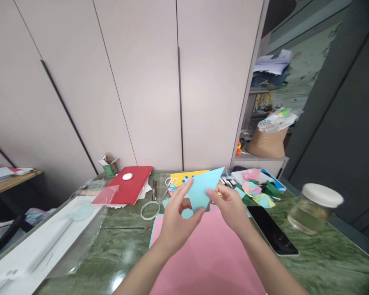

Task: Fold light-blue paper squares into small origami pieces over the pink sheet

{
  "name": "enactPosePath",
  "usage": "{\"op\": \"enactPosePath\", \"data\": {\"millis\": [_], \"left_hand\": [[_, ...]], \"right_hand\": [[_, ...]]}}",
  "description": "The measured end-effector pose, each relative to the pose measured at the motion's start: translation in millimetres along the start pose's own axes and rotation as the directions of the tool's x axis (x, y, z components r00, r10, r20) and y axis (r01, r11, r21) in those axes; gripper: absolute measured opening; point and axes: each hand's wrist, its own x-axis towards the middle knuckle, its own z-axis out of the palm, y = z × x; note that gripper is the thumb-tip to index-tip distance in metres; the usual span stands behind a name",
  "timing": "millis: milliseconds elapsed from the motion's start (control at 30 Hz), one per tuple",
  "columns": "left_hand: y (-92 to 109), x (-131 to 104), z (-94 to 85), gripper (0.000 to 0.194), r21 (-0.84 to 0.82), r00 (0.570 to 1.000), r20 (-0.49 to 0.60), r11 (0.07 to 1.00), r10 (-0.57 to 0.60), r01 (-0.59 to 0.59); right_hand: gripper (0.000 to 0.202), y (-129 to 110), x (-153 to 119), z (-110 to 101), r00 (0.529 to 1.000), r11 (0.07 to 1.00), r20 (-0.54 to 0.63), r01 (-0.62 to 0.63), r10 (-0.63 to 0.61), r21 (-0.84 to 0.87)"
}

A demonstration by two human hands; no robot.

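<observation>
A light blue sheet of paper (201,189), with a pointed upper right corner, is held up over the table between both hands. My left hand (180,219) is closed on its lower left part, thumb toward me and fingers behind or along the edge. My right hand (229,203) pinches the paper's right edge between thumb and fingers. Under the hands lies a large pink sheet (207,254), with a light blue edge showing at its left. White-handled scissors (171,181) lie just beyond the left hand, partly covered.
A roll of clear tape (150,210), pens (154,189) and a red folder (132,186) lie to the left. Crumpled paper pieces (258,190), a phone (272,229) and a lidded jar (315,208) are on the right. A plastic sleeve (83,241) covers the left side.
</observation>
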Motion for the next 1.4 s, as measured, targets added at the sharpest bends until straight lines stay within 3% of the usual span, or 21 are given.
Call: {"op": "enactPosePath", "data": {"millis": [133, 800, 900, 1033, 1133, 1400], "left_hand": [[2, 1, -1.1, 0.066, 0.007, 1.000, 0.009, 1.000, -0.003, 0.003], [5, 2, -3.6, 0.072, -0.063, 0.997, 0.032, 0.996, -0.069, 0.071], [6, 4, -6.3, 0.061, -0.136, 0.996, 0.022, 0.987, -0.084, 0.086], [2, 9, -9.0, 0.042, -0.208, 0.983, -0.074, 0.967, -0.168, 0.150], [0, 11, -8.3, 0.048, -0.217, 0.971, -0.083, 0.955, -0.226, 0.203], [4, 10, -10.3, 0.064, -0.067, 0.984, -0.053, 0.983, -0.173, 0.169]], "right_hand": [[0.029, -6, 1, 0, 0.998, 1.000, 0.069, -0.007, 0.005, 0.027], [0.029, -7, 0, 2, 0.995, 0.998, 0.093, -0.044, 0.040, 0.040], [0.031, -8, 1, 2, 0.993, 0.998, 0.100, -0.060, 0.058, 0.018], [0.032, -9, 2, 2, 0.994, 0.998, 0.097, -0.044, 0.049, -0.053], [0.033, -9, 2, 3, 0.996, 0.996, 0.083, -0.028, 0.035, -0.087], [0.030, -9, 0, 5, 0.990, 0.998, 0.136, -0.016, 0.024, -0.059]]}}
